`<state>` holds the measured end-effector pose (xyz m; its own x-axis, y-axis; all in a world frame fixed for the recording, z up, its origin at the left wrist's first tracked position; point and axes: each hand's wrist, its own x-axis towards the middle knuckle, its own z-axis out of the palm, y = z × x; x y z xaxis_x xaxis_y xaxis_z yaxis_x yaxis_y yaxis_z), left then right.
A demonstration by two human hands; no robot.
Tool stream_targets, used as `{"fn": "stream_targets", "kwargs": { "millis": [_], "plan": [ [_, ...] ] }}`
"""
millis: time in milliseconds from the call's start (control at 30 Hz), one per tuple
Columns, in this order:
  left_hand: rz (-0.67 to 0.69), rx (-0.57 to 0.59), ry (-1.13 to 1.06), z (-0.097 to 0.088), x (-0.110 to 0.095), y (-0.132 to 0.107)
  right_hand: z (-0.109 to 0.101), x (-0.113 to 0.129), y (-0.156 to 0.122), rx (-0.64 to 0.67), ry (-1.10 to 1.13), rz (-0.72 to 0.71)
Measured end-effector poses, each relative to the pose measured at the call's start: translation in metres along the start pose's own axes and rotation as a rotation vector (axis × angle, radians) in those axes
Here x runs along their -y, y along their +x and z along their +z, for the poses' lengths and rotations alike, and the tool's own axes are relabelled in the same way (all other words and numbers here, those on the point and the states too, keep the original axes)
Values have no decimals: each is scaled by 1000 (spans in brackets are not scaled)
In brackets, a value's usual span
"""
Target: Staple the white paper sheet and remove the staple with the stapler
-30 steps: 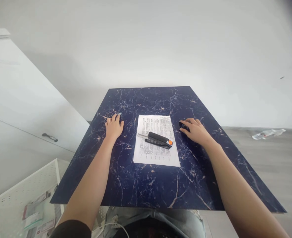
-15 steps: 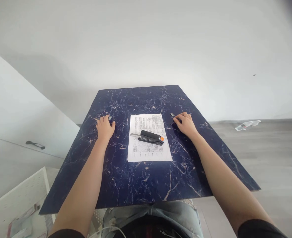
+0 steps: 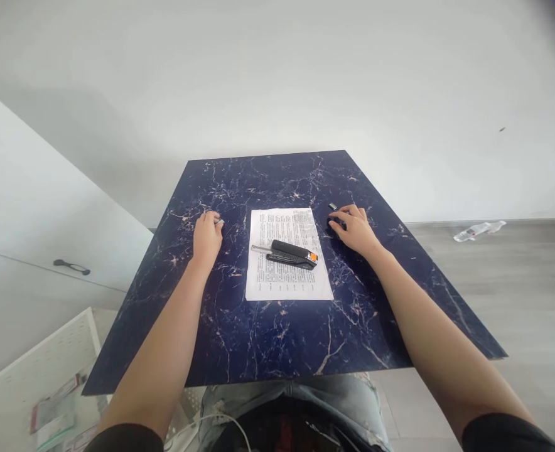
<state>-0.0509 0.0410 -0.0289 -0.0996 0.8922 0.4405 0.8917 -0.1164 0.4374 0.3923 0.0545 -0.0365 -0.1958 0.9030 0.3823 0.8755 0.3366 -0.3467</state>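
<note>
Head view looks down on a dark marbled worktop (image 3: 268,333) with a printed sheet (image 3: 287,279) at its middle. A stapler (image 3: 291,253) lies slanted across the sheet, orange end toward the right; its weight probably keeps the paper flat.

Left of the sheet, the left hand (image 3: 208,237) rests palm down with fingers curled, the tips touching a small grey piece (image 3: 219,221) just off the sheet's left edge. Whether the grip pinches that piece or only presses on it cannot be told.

Right of the sheet, the right hand (image 3: 356,230) lies palm down, fingers loosely spread, with a small dark bit (image 3: 333,206) just beyond the tips, off the sheet's far right corner. Its grip looks slack, but whether anything sits under the fingers is hidden.

Both forearms stretch forward, nearly straight, flanking the sheet evenly, wrists low on the worktop. Well right of the sheet, a bottle (image 3: 478,230) lies on the floor.
</note>
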Motion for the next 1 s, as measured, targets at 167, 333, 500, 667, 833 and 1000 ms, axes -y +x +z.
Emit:
{"fn": "stream_targets", "kwargs": {
  "millis": [167, 333, 500, 667, 833, 1000],
  "plan": [
    [152, -184, -193, 6, -25, -7, -6, 27, -5, -10, 70, -157],
    [246, -159, -330, 7, -54, -19, -10, 53, -11, 14, 140, -276],
    [130, -85, -560, 4, -80, -32, -9, 72, -14, -45, 282, -256],
    [209, 86, -631, 10, -89, -37, -11, 87, -18, -17, 391, -240],
    [222, 95, -669, 15, -85, -35, -13, 94, -22, 28, 420, -258],
    [264, 140, -662, 15, -82, -33, -12, 92, -23, 43, 433, -258]
  ]
}}
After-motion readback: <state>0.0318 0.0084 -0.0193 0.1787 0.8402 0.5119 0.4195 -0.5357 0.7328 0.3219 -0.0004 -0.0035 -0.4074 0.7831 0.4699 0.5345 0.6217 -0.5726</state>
